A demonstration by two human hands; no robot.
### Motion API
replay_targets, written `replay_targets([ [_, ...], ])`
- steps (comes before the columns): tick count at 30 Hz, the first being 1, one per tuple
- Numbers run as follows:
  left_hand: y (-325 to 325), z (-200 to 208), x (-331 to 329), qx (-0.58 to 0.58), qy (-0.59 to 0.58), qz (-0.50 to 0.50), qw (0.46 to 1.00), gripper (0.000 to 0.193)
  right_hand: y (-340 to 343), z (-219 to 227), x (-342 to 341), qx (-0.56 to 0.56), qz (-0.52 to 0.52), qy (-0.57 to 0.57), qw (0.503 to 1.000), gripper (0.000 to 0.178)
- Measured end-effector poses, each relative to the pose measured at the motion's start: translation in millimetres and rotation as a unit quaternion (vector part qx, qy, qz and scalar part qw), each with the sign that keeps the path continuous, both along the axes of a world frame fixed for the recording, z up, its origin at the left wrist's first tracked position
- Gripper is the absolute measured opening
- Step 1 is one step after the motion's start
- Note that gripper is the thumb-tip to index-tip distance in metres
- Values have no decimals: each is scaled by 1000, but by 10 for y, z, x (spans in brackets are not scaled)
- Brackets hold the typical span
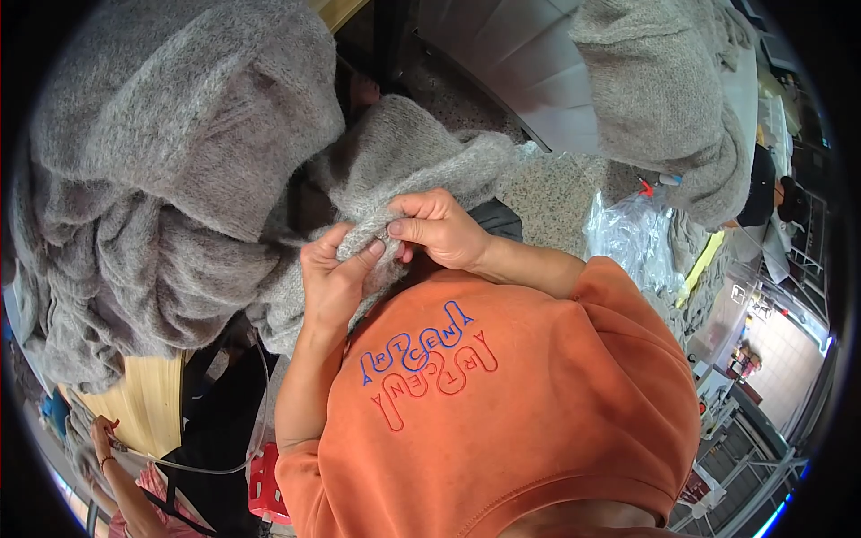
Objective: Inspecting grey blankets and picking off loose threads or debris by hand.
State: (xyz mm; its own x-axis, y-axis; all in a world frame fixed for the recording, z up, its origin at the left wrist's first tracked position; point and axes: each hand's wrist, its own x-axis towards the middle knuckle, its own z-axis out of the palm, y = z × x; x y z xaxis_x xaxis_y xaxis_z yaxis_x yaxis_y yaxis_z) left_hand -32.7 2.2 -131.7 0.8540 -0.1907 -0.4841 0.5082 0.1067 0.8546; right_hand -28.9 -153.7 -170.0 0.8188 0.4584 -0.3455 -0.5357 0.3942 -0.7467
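Note:
A light grey, fuzzy knitted piece [395,148] lies gathered in front of my chest, with a rolled or folded edge running across it. My left hand [337,273] pinches this edge between thumb and fingers. Close by on the right, my right hand [437,233] grips the same edge, its thumb almost meeting the left thumb. Some fingertips are hidden behind the knit. The piece hangs down past my left wrist. I cannot tell which part of a garment it is.
Heaped grey knitwear [193,152] covers most of a wooden table [148,403] at left. More grey knitwear [659,99] hangs at the far right, above clear plastic bags [628,238]. A red plastic object [267,484] stands lower left, near another person's arm [130,493].

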Motion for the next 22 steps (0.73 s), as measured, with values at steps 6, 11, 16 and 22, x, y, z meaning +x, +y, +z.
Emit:
replay_targets([
  [6, 45, -87, -31, -50, 21, 34, 998, 10, -10, -23, -28, 88, -32, 44, 995, 13],
  [11, 15, -71, -45, -66, 21, 32, 997, 10, -32, 18, -7, 104, -10, 56, 993, 11],
  [16, -23, -7, -42, -47, 11, 50, 998, 12, -12, 65, 7, -40, -6, -4, 999, 9],
  [22, -1, -35, -24, -65, 40, 30, 997, 14, -22, 91, 8, -293, -22, -299, 908, 6],
])
